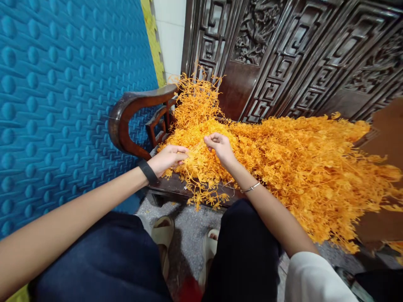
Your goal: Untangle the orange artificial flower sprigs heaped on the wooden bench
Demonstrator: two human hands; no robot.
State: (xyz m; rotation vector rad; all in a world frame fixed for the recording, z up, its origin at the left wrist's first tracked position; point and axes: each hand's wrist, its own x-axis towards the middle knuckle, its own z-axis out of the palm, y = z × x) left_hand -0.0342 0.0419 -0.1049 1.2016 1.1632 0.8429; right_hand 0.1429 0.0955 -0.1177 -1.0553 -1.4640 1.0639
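In the head view a big heap of orange plastic sprigs (289,163), thin stems with branching tips, lies on a dark wooden bench (176,186). My left hand (168,159), with a dark band at the wrist, is closed at the heap's near left, its thumb and fingers pinching an orange plastic sprig (198,161). To its right, slightly higher, my right hand (220,147) is closed in a pinch over the same part of the heap. What its fingertips hold, if anything, is too small to make out. Several sprigs hang over the bench's front edge below my hands.
A curved wooden armrest (121,121) rises at the bench's left end, beside a blue textured foam mat (63,105). Carved dark wood panels (252,63) stand behind the heap. Brown cardboard (384,138) is at the right. My sandals (163,233) rest on the speckled floor.
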